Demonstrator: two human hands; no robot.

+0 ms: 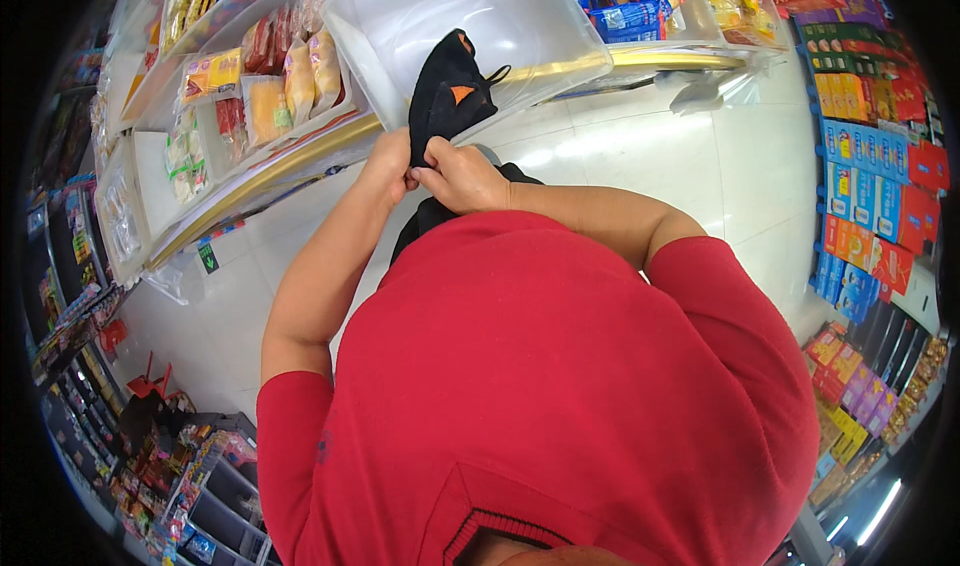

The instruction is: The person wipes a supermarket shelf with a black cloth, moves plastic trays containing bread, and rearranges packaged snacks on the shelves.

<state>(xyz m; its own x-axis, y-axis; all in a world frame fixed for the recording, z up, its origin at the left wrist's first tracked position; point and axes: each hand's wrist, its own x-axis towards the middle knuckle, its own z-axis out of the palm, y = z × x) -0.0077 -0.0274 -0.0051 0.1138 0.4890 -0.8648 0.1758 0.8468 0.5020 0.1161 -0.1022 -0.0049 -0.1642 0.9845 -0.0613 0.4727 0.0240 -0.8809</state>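
Observation:
A black cloth item with orange patches (442,93), its exact kind unclear, is held out in front of my body, with a thin black cord looped at its right side. My left hand (391,165) grips its near end from the left. Beside it, my right hand (466,176) pinches the same near end, thumb towards the left hand. The far part of the cloth lies over the near edge of a translucent plastic bin (555,78), in which no goods show.
Bins of packaged snacks (270,86) stand on a gold-edged display at the left, and blue snack packets (630,11) fill a bin beyond on the right. Stacked boxes (862,183) line the far right. Shelves (217,491) with goods stand at lower left.

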